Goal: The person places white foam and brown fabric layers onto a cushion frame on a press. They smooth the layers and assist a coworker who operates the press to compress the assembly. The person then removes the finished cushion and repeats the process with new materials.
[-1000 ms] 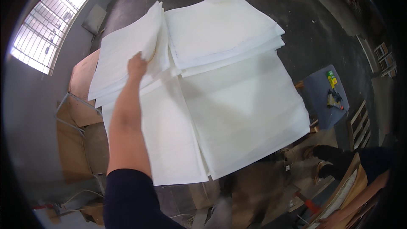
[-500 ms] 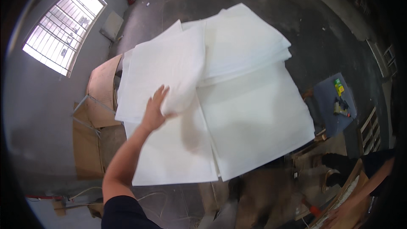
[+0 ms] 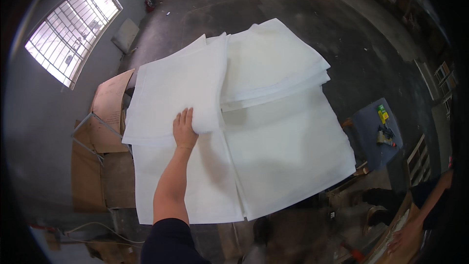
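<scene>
My left hand (image 3: 184, 127) grips the near edge of a folded white sheet (image 3: 181, 80), its fingers lying on top and its thumb hidden. This sheet, soft and thick-looking, covers the far left part of a wide stack of white sheets. Beneath it, a lower white sheet (image 3: 181, 186) spreads toward me. Right of a seam lies another broad white sheet (image 3: 293, 151), with several folded white layers (image 3: 273, 58) on its far part. My right hand is out of view.
At the right, a blue-grey seat (image 3: 371, 137) holds a green-and-yellow item and a small tool. Another person's arm (image 3: 432, 210) reaches in at the lower right, near a wooden piece. Cardboard (image 3: 88, 166) and a metal frame stand left, below a barred window (image 3: 73, 34).
My left hand has gone from open above the sheet to gripping its near edge. The sheet's raised right side now lies flatter. The whole view has shifted slightly.
</scene>
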A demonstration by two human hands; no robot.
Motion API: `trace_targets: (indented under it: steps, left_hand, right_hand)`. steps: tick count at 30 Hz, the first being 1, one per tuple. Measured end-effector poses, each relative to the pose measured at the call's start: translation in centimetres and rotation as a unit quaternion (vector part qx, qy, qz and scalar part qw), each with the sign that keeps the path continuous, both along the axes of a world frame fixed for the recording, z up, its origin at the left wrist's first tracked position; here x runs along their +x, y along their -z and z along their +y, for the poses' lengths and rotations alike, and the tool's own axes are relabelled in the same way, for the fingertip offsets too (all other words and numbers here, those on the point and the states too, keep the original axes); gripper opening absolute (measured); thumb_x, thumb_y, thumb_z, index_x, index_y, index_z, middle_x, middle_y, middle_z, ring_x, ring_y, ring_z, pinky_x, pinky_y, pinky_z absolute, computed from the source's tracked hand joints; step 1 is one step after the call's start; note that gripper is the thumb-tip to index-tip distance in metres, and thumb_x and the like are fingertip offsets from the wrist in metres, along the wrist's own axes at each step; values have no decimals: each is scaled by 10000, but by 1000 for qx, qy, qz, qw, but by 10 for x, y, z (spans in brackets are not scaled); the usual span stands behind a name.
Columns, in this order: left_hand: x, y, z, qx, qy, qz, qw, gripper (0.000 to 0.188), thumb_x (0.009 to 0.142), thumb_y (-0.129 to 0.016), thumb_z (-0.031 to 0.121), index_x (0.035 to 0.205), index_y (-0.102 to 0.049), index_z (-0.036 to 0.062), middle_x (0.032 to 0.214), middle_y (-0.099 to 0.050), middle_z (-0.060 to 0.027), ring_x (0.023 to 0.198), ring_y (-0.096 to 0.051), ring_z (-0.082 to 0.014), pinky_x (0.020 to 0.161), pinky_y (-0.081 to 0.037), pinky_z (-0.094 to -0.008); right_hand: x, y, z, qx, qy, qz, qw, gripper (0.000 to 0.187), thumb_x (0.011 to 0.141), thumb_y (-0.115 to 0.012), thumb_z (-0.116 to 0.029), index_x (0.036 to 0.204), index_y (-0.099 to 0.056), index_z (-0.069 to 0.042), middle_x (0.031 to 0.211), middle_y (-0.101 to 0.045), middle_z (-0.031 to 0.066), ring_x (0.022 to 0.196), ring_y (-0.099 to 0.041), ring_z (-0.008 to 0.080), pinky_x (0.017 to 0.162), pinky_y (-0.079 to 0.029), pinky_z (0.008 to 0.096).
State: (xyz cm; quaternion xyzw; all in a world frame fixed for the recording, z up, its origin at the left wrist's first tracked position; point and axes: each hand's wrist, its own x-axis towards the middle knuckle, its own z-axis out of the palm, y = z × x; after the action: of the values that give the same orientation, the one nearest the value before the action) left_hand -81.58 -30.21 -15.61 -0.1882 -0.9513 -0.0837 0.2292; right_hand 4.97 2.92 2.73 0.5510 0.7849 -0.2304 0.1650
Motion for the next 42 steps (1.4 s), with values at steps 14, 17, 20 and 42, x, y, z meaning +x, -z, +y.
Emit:
trace_targets:
  steps: [14, 17, 20, 42]
  left_hand:
    - [37, -491, -32, 298, 38, -178, 937, 219, 921, -806, 165, 1051, -759, -5, 909, -745, -59, 813, -704, -169, 778, -565, -359]
    - [99, -545, -29, 312, 35, -214, 925, 289, 898, -823, 214, 1072, -761, -9, 938, -747, -74, 844, -704, -194, 828, -557, -370]
    - [166, -585, -18, 281, 66, -248, 925, 351, 890, -846, 238, 1117, -776, -20, 969, -756, -83, 875, -701, -205, 867, -554, -376]
    - [465, -821, 59, 584, 316, -198, 722, 524, 1057, -718, 323, 1433, -678, -40, 1234, -803, -188, 989, -816, -266, 874, -667, -389]
  right_hand:
    - [47, -14, -17, -45, 24, 78, 996, 294, 1034, -776, -307, 1102, -730, -24, 1039, -749, 206, 980, -727, 335, 883, -575, 441]
    - [57, -11, -18, -52, 45, 156, 985, 305, 1036, -785, -303, 1158, -739, -28, 1079, -756, 217, 1004, -728, 351, 906, -575, 452]
    - [74, 5, -7, -74, 9, 271, 960, 316, 1024, -796, -274, 1219, -746, -30, 1061, -770, 219, 982, -740, 363, 892, -589, 464]
    - [-369, -18, -56, -506, -9, 581, 637, 571, 1038, -796, -230, 1544, -617, -36, 1298, -768, 116, 1141, -743, 204, 939, -621, 386]
